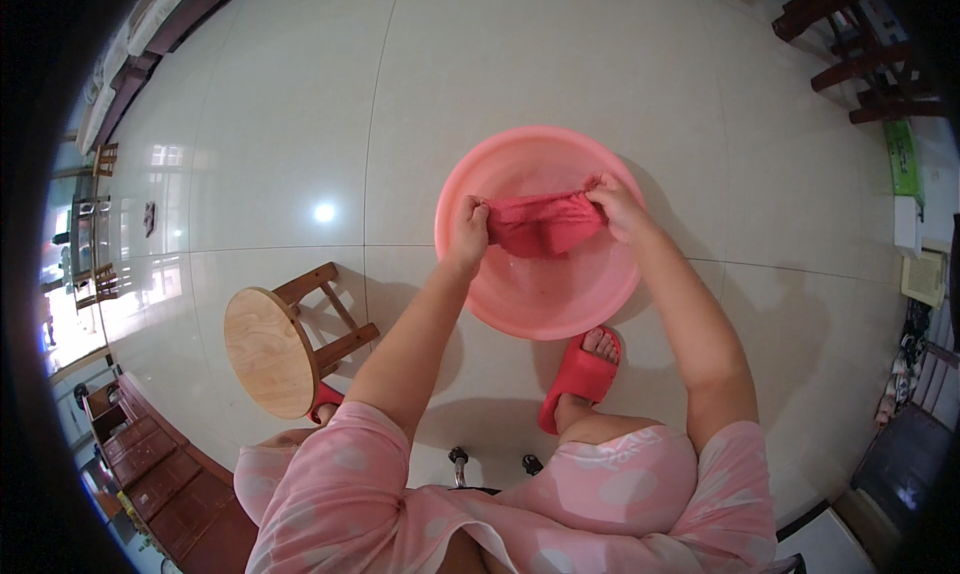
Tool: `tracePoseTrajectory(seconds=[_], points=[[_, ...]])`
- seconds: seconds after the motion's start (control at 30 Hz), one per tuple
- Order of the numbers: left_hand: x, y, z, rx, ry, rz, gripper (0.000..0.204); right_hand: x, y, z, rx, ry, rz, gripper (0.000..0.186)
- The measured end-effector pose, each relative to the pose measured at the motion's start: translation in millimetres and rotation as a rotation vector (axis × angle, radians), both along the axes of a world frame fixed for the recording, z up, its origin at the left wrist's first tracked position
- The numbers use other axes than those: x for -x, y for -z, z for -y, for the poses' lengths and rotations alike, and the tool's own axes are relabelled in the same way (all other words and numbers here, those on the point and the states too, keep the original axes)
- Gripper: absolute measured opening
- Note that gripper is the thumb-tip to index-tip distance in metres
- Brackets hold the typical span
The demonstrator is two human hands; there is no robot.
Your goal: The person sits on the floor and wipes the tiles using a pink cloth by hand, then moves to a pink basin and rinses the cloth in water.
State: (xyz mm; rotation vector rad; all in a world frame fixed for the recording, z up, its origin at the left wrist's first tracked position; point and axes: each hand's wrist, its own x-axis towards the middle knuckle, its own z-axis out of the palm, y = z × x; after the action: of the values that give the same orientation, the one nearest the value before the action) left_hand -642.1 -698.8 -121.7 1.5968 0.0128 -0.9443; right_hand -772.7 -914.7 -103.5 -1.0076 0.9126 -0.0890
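a glossy pale tiled floor (280, 104) fills most of the frame, with dark wooden furniture bending along the upper left rim and dark chairs (860, 54) in the upper right corner. just right of centre a round pink plastic basin (480, 169) sits on the tiles, set close in front of the seated person so both arms reach it without stretching. the red cloth (545, 224) hangs over the middle of the basin, bunched and pulled taut between the two hands, held low above the bowl so any drips fall inside. the left hand (468, 229) has its grip clamped on the cloth's left end, fingers curled tight around it; the right hand (615, 206) has its grip closed on the right end, pinching a gathered fold. a foot in a red slipper (582, 374) rests just beside the basin's lower edge, seemingly bracing it. a small round wooden stool (268, 352) lies tipped on its side at lower left, well apart from the basin
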Motion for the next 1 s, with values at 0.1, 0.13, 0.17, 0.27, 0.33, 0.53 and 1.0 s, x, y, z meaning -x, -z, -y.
tracePoseTrajectory(seconds=[0.1, 0.13, 0.17, 0.27, 0.33, 0.53, 1.0], points=[[-14, -2, -5, -0.079, 0.21, 0.238, 0.014, 7, -3, 19, -0.002, -0.5, -0.049, 0.017], [-20, -4, -7, -0.143, 0.382, 0.43, 0.015, 6, -8, 19, -0.004, -0.5, -0.05, 0.017], [-23, -14, -5, -0.211, 0.467, 0.354, 0.017, 5, -19, 22, 0.022, -0.566, -0.063, 0.017], [-16, -49, 28, -0.338, 0.347, 0.159, 0.017, 10, -8, 37, 0.203, -0.535, -0.045, 0.019], [-21, -17, 21, -0.307, 0.365, 0.459, 0.023, 2, 5, 31, 0.337, -0.454, 0.022, 0.022], [19, 18, 19, -0.448, 0.665, 0.842, 0.063, 17, 17, -31, 1.314, -0.922, -0.277, 0.063], [76, 9, 53, -0.292, 0.232, 0.066, 0.053, 42, 108, -52, 0.714, -0.16, -0.171, 0.052]])
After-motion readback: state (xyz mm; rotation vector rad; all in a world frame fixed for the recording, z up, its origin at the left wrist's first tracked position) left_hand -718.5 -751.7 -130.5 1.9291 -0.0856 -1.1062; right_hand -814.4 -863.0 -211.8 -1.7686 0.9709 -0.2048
